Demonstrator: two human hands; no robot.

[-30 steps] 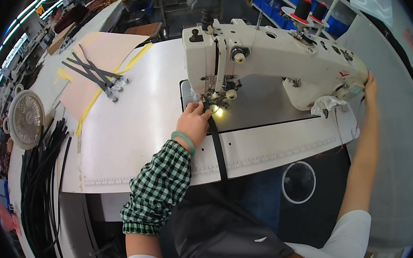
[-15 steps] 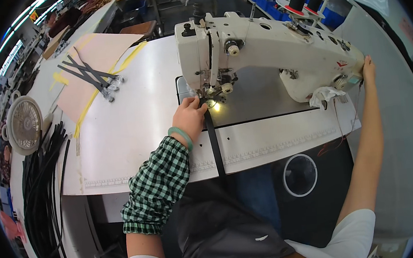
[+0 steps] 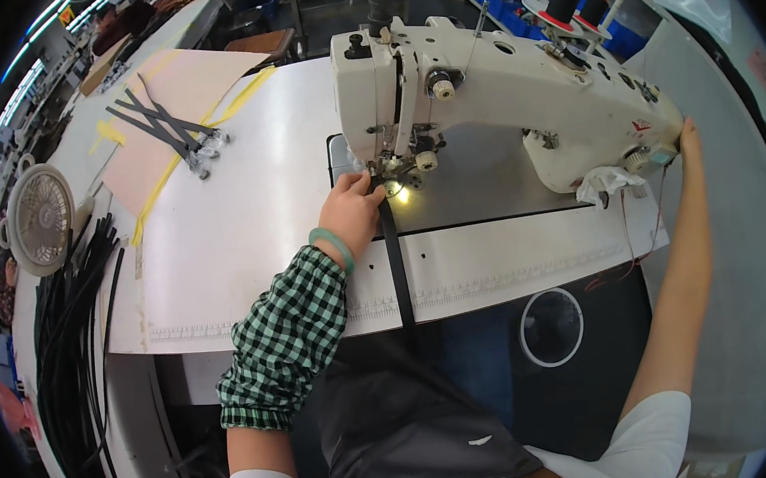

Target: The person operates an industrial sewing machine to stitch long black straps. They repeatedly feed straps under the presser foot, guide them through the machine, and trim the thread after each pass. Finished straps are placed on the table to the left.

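Note:
A white sewing machine [image 3: 515, 82] stands on the table, its small lamp lit beside the needle area. My left hand [image 3: 350, 213], with a green bangle at the wrist, pinches a narrow black strap [image 3: 397, 270] close to the presser foot [image 3: 383, 168]. From there the strap runs toward me and over the table's front edge. My right hand [image 3: 689, 137] rests at the right end of the machine head. Its fingers are mostly hidden, and what they touch there cannot be made out.
Many black straps [image 3: 70, 357] hang over the table's left side beside a round plastic basket [image 3: 41, 221]. Several short dark strips [image 3: 164, 131] with clear-wrapped ends lie on pink sheet material [image 3: 127, 175]. Thread spools [image 3: 562, 3] stand behind the machine; white cloth [image 3: 608, 181] sits under its arm.
The view has shifted slightly. My left hand stays on the strap by the presser foot. My right hand has turned or slid a little lower at the machine's end, with less of its fingers showing.

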